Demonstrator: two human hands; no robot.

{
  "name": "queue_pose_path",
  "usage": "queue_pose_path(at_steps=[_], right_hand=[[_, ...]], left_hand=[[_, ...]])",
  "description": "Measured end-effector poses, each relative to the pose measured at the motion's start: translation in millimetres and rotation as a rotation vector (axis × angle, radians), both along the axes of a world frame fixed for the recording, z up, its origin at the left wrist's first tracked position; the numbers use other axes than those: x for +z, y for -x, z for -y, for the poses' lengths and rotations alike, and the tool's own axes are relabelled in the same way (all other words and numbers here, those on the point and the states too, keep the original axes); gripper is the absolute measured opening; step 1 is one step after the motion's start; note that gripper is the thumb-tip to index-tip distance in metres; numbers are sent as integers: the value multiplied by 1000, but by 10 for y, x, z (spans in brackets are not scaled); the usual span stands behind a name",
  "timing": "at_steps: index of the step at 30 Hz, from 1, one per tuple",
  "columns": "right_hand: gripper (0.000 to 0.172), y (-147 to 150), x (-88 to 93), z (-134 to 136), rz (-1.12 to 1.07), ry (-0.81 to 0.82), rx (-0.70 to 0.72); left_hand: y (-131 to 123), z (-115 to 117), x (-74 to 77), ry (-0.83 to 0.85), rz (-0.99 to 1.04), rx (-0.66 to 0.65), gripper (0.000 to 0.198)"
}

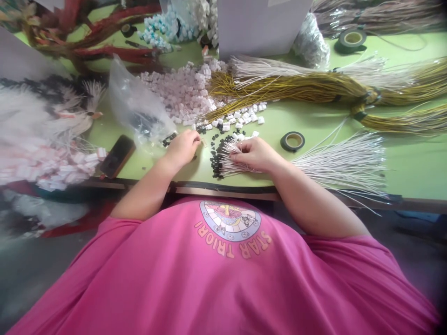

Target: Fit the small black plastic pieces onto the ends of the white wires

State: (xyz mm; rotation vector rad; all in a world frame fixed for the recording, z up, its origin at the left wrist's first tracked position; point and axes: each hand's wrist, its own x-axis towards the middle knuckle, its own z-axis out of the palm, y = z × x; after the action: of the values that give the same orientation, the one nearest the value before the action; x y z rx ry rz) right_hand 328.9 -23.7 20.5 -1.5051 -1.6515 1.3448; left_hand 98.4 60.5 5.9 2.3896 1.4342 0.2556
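Observation:
My right hand [257, 152] is closed on white wires [344, 163], part of a bundle that fans out to the right under my forearm. Small black connectors [217, 160] sit at the left ends of these wires. To the left, my left hand [183, 148] has its thumb and fingers pinched together just above the table. Whatever may be between those fingertips is too small to make out. A few loose black pieces [213, 137] lie between my hands. Beside my left hand rests a clear plastic bag [134, 100] with dark pieces showing inside.
White connectors [181, 90] are heaped beyond my hands. Yellow-green wires [314, 88] stretch across the back right. A roll of black tape [292, 141] lies right of my right hand; another tape roll [351, 39] is farther back. A dark phone [118, 156] lies near the table's front edge.

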Motion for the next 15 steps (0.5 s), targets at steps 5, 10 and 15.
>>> queue_pose_path(at_steps=[5, 10, 15], right_hand=[[20, -12, -5, -5, -8, 18, 29], [17, 0, 3, 9, -1, 19, 2], [13, 26, -3, 21, 36, -21, -66]], left_hand=[[-144, 339, 235, 286, 354, -103, 20], [-323, 541, 126, 631, 676, -26, 20], [-369, 503, -64, 697, 831, 99, 27]])
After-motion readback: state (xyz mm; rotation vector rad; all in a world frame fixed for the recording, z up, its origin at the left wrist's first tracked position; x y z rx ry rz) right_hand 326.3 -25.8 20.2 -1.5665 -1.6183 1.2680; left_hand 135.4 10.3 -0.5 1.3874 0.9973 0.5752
